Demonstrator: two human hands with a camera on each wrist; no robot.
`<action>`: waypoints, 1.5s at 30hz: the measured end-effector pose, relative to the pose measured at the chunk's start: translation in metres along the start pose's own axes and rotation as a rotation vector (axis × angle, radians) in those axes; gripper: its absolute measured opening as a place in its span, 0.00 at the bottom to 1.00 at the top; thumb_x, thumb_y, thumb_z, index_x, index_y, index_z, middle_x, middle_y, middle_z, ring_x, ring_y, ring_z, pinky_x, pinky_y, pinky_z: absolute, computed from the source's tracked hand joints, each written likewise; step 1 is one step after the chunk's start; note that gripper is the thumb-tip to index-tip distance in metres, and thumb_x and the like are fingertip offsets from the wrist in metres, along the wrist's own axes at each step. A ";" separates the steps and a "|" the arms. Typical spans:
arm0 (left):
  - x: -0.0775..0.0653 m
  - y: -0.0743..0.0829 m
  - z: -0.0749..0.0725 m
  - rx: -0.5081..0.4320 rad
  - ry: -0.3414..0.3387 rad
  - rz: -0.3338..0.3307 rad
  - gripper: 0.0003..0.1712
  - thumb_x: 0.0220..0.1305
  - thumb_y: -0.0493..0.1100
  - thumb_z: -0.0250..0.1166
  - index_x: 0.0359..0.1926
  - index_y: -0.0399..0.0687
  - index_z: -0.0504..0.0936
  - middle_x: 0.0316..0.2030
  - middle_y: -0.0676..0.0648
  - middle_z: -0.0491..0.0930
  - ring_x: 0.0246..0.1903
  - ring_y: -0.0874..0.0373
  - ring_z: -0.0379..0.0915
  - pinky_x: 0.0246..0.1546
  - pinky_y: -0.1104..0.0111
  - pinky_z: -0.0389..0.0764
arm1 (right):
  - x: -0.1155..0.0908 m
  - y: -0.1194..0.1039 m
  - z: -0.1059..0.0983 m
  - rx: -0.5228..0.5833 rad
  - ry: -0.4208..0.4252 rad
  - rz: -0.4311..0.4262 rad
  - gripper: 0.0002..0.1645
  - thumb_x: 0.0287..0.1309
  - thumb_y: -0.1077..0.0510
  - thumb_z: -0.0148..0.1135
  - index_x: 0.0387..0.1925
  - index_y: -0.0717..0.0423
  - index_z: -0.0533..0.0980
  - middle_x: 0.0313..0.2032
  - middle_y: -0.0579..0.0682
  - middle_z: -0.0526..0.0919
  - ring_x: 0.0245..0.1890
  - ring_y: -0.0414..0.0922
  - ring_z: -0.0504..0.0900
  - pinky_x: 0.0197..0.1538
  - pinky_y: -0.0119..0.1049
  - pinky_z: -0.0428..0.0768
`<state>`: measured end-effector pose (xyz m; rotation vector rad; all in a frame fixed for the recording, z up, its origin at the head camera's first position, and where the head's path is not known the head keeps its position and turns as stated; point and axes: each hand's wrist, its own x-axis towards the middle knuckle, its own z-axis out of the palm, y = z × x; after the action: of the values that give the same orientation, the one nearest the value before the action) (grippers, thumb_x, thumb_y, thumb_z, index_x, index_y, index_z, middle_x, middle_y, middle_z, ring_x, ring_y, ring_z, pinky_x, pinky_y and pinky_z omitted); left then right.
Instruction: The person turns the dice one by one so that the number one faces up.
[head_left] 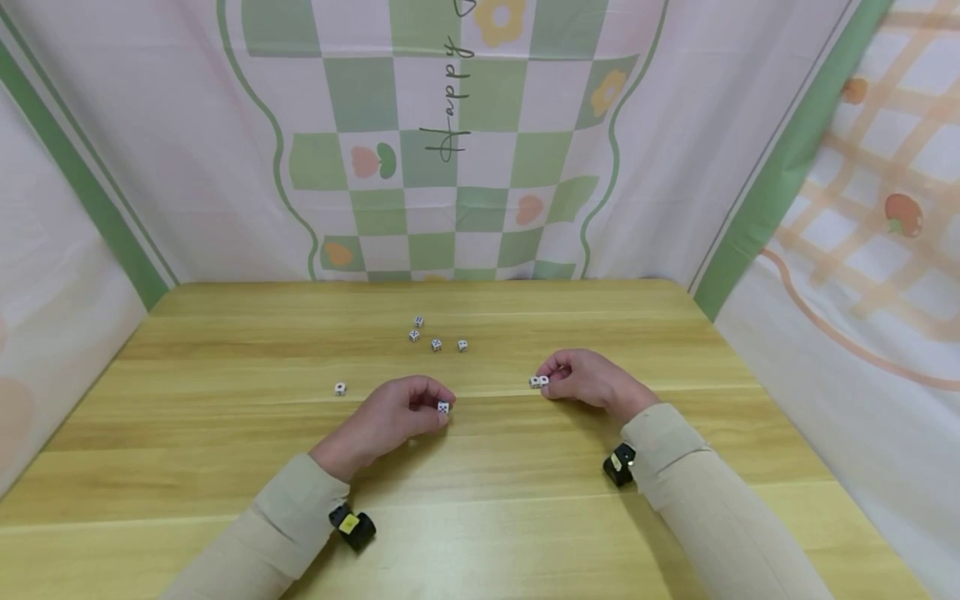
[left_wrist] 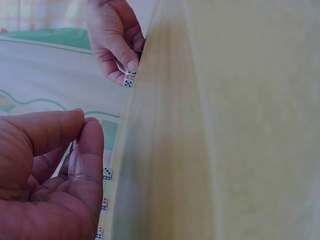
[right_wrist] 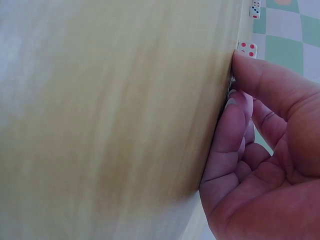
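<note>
My left hand (head_left: 396, 413) pinches a white die (head_left: 443, 407) between thumb and fingers, low over the wooden table. In the left wrist view, thumb and finger of that hand (left_wrist: 55, 175) hide this die. My right hand (head_left: 591, 380) rests at the table to the right and pinches a white die (head_left: 543, 381) at its fingertips. Right beside that die, on its left, sits another die (head_left: 534, 382). A die face with red dots (right_wrist: 247, 49) shows at the right thumb tip in the right wrist view.
Several loose dice (head_left: 437, 345) lie farther back, near the middle of the wooden table (head_left: 225, 350). A single die (head_left: 341, 389) lies left of my left hand. Behind the table's far edge hangs a checked green and white curtain (head_left: 480, 208), with pale cloth at both sides.
</note>
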<state>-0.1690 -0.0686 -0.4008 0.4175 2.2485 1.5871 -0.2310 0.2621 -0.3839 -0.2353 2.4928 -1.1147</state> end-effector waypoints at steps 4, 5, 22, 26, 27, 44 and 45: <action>0.000 -0.001 0.000 -0.026 -0.007 -0.003 0.13 0.71 0.40 0.68 0.54 0.43 0.83 0.45 0.46 0.82 0.42 0.54 0.76 0.43 0.63 0.80 | 0.000 0.000 0.000 -0.004 -0.001 0.001 0.13 0.64 0.62 0.71 0.48 0.62 0.81 0.37 0.50 0.82 0.36 0.44 0.75 0.43 0.35 0.75; 0.000 -0.001 0.000 -0.031 -0.009 -0.004 0.13 0.71 0.40 0.68 0.54 0.43 0.83 0.45 0.46 0.82 0.42 0.54 0.76 0.44 0.63 0.80 | 0.000 0.000 0.000 -0.012 0.001 -0.001 0.13 0.64 0.61 0.71 0.48 0.62 0.81 0.37 0.50 0.82 0.37 0.44 0.75 0.44 0.35 0.75; -0.002 0.000 -0.001 -0.034 0.019 -0.027 0.15 0.69 0.42 0.70 0.54 0.43 0.84 0.46 0.46 0.83 0.42 0.54 0.80 0.46 0.62 0.83 | 0.001 -0.001 0.001 -0.058 0.006 -0.023 0.13 0.63 0.59 0.71 0.48 0.60 0.82 0.39 0.51 0.83 0.38 0.45 0.76 0.46 0.38 0.74; -0.001 0.000 -0.001 -0.055 0.009 -0.009 0.15 0.70 0.40 0.69 0.55 0.41 0.83 0.45 0.45 0.82 0.42 0.54 0.79 0.46 0.61 0.83 | 0.000 0.000 0.001 -0.058 0.009 -0.018 0.13 0.63 0.60 0.71 0.47 0.60 0.82 0.39 0.51 0.83 0.38 0.45 0.75 0.46 0.37 0.74; -0.001 0.000 -0.001 -0.059 0.004 -0.002 0.15 0.71 0.40 0.68 0.56 0.41 0.82 0.45 0.44 0.82 0.42 0.53 0.79 0.46 0.61 0.84 | 0.000 0.000 0.001 -0.057 0.010 -0.017 0.13 0.63 0.60 0.71 0.47 0.60 0.82 0.39 0.51 0.83 0.38 0.45 0.75 0.46 0.37 0.74; -0.003 -0.001 -0.002 -0.031 0.008 0.003 0.13 0.71 0.40 0.69 0.54 0.44 0.84 0.46 0.46 0.82 0.42 0.54 0.77 0.44 0.63 0.81 | -0.001 0.000 0.000 -0.031 0.014 -0.009 0.13 0.63 0.61 0.71 0.48 0.61 0.82 0.39 0.51 0.83 0.38 0.44 0.76 0.46 0.37 0.74; -0.003 -0.001 -0.002 -0.031 0.008 0.002 0.14 0.70 0.40 0.69 0.54 0.44 0.84 0.46 0.46 0.82 0.42 0.54 0.76 0.44 0.63 0.81 | -0.001 0.000 0.000 -0.033 0.014 -0.009 0.13 0.63 0.61 0.71 0.48 0.61 0.82 0.39 0.51 0.83 0.38 0.44 0.76 0.46 0.37 0.74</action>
<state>-0.1674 -0.0718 -0.4005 0.4062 2.2277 1.6252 -0.2303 0.2619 -0.3840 -0.2495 2.5266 -1.0829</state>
